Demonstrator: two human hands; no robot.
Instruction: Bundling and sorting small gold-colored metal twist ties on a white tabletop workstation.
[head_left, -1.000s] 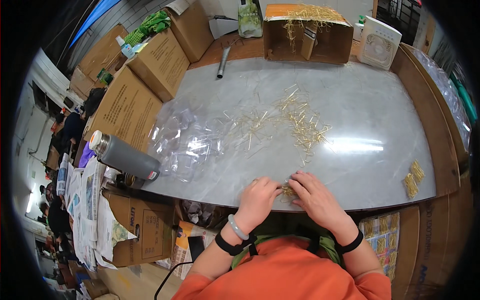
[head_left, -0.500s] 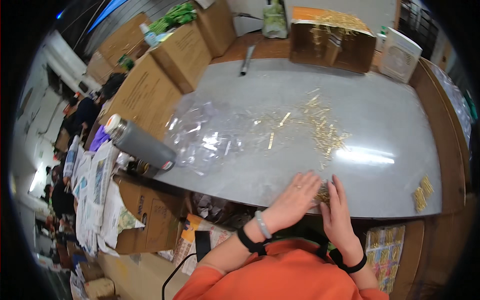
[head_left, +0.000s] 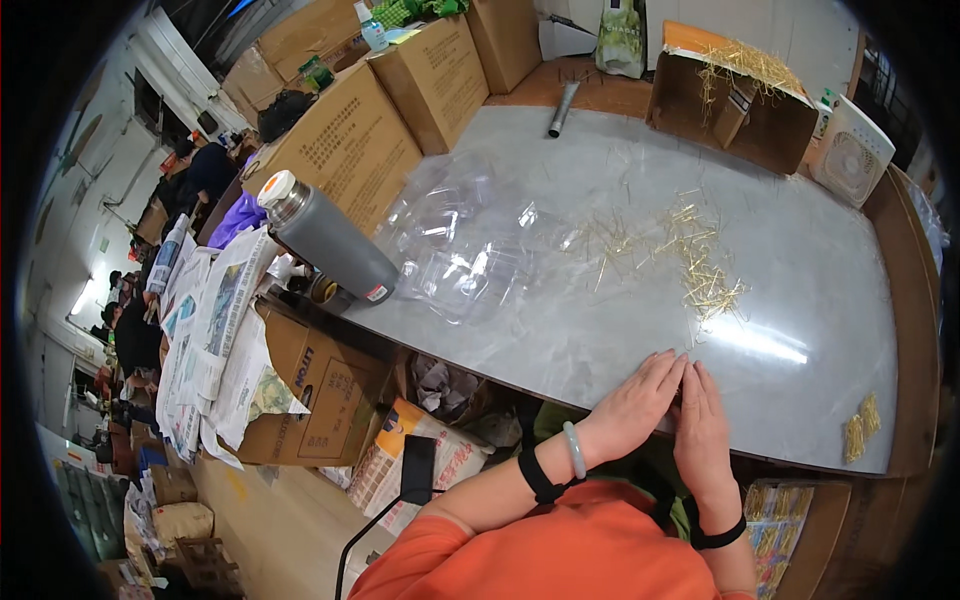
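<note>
At the front edge of the grey tabletop (head_left: 570,350), my left hand (head_left: 640,402) and my right hand (head_left: 704,425) are cupped together, fingertips nearly meeting. Their fingers are straight and pressed side by side around a small bunch of thin gold wire pieces, which the hands now hide. Just beyond the fingertips lies a loose scatter of gold wire pieces (head_left: 708,262), trailing off to the left. Two small gathered bundles of gold wire pieces (head_left: 858,430) rest at the right front corner of the table.
Clear plastic packs (head_left: 470,255) and a grey flask (head_left: 335,245) occupy the left side. Behind are cartons (head_left: 335,150), a metal tube (head_left: 563,110), an open box (head_left: 680,105) topped with gold wire, and a small fan (head_left: 850,150). A raised board (head_left: 905,300) borders the right.
My hands have closed tighter, covering the gold bunch that showed between them. The whole view has shifted, so the table appears further right and slightly turned.
</note>
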